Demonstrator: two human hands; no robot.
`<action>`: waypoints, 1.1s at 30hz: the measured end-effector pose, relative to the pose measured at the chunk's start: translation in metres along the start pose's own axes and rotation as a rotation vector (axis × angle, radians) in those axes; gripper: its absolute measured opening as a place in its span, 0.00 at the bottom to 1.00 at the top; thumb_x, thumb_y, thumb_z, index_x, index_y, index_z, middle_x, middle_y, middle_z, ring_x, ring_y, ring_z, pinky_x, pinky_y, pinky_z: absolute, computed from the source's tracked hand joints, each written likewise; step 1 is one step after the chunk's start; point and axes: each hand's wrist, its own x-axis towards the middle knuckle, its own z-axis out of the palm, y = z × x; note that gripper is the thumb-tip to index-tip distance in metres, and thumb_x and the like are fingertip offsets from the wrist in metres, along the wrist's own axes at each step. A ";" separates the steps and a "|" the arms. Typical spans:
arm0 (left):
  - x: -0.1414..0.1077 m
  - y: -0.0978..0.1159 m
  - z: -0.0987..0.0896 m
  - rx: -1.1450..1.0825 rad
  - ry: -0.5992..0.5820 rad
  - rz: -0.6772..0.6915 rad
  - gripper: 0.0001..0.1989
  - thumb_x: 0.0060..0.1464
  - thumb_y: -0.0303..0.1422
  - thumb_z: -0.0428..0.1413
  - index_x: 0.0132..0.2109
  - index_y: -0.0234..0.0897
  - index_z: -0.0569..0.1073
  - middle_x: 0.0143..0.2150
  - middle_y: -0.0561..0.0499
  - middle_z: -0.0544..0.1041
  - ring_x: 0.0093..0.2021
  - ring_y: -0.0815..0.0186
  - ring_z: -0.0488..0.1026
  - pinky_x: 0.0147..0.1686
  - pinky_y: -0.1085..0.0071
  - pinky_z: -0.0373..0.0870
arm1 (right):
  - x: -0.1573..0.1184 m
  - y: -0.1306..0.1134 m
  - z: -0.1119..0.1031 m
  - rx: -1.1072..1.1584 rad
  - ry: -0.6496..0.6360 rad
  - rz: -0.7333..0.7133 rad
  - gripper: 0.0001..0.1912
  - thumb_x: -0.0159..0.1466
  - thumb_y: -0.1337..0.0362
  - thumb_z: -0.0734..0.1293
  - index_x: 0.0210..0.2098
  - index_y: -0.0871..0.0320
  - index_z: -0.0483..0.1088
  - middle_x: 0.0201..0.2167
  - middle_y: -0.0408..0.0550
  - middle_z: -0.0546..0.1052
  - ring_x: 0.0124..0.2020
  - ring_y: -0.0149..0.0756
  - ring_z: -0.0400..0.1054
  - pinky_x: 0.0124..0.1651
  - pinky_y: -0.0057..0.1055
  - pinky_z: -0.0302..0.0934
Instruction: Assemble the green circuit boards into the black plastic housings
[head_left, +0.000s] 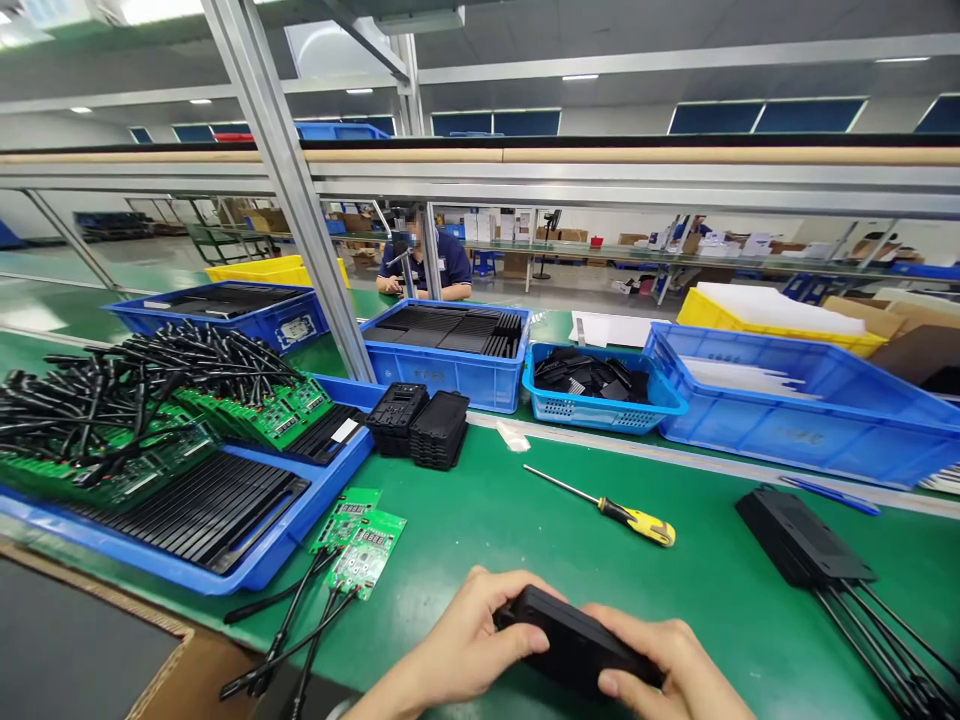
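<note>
Between my two hands is a black plastic case [574, 640], held tilted low over the green table. My left hand [480, 635] grips its left end, thumb on the near face. At its right end, my right hand [667, 655] closes round the edge with the thumb below. Beyond the case lies a yellow-and-black screwdriver [637, 520], shaft pointing left. Two green circuit boards [366, 550] with black cables are to the left of my hands. Stacked black case halves [439, 430] stand farther back. On the right rests a pile of black cases with cables [806, 540].
A blue tray [255, 575] at left holds circuit boards with bundled cables [97, 400]. Along the back stand a blue crate [442, 375] of black panels, a blue basket [607, 412] of small black parts and a larger blue bin [810, 420]. A metal post [300, 190] rises behind; a person [450, 260] sits beyond.
</note>
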 end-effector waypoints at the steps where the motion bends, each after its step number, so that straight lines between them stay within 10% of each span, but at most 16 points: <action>1: 0.000 0.000 0.003 -0.011 0.037 0.005 0.13 0.53 0.39 0.59 0.45 0.43 0.80 0.40 0.53 0.81 0.44 0.57 0.69 0.49 0.66 0.61 | 0.002 0.000 -0.001 0.022 -0.021 0.007 0.17 0.61 0.55 0.67 0.50 0.45 0.75 0.39 0.40 0.81 0.36 0.39 0.74 0.39 0.25 0.67; 7: 0.001 -0.007 0.013 -0.128 0.211 0.109 0.13 0.52 0.41 0.59 0.43 0.43 0.80 0.39 0.50 0.81 0.41 0.58 0.71 0.44 0.67 0.66 | 0.002 0.006 -0.006 0.259 0.098 0.059 0.16 0.62 0.50 0.68 0.42 0.52 0.78 0.33 0.44 0.81 0.33 0.41 0.75 0.37 0.28 0.68; 12: -0.003 -0.021 0.020 -0.042 0.258 0.154 0.14 0.55 0.41 0.59 0.47 0.45 0.79 0.42 0.50 0.81 0.40 0.59 0.73 0.44 0.68 0.68 | -0.004 -0.003 -0.009 0.081 0.387 -0.067 0.10 0.61 0.53 0.70 0.39 0.48 0.79 0.33 0.42 0.82 0.31 0.40 0.77 0.35 0.27 0.70; 17: 0.002 -0.024 0.022 -0.066 0.284 0.139 0.15 0.57 0.43 0.58 0.48 0.45 0.78 0.44 0.50 0.80 0.41 0.60 0.73 0.44 0.69 0.67 | 0.006 -0.005 -0.009 -0.072 0.397 -0.164 0.10 0.67 0.57 0.65 0.41 0.52 0.77 0.34 0.43 0.82 0.30 0.36 0.77 0.34 0.24 0.71; 23: 0.030 -0.011 0.025 -0.627 0.093 -0.001 0.20 0.53 0.45 0.62 0.47 0.33 0.78 0.39 0.46 0.80 0.39 0.61 0.75 0.39 0.70 0.69 | 0.007 0.004 0.020 -0.633 0.311 -0.457 0.52 0.52 0.52 0.77 0.67 0.65 0.53 0.63 0.69 0.60 0.61 0.64 0.58 0.57 0.50 0.63; 27: 0.043 -0.012 0.035 -0.862 -0.022 -0.092 0.27 0.54 0.48 0.60 0.54 0.36 0.74 0.50 0.41 0.78 0.51 0.55 0.74 0.49 0.62 0.70 | 0.007 0.029 0.007 -0.835 0.272 -0.281 0.54 0.50 0.63 0.78 0.68 0.62 0.49 0.61 0.70 0.62 0.58 0.62 0.60 0.55 0.51 0.65; 33: 0.031 -0.043 0.053 -0.626 -0.056 -0.071 0.27 0.51 0.49 0.63 0.54 0.40 0.74 0.55 0.40 0.75 0.56 0.53 0.71 0.57 0.57 0.65 | -0.002 0.128 -0.108 -1.072 0.494 0.349 0.29 0.67 0.57 0.62 0.64 0.61 0.59 0.50 0.72 0.67 0.48 0.59 0.66 0.48 0.53 0.62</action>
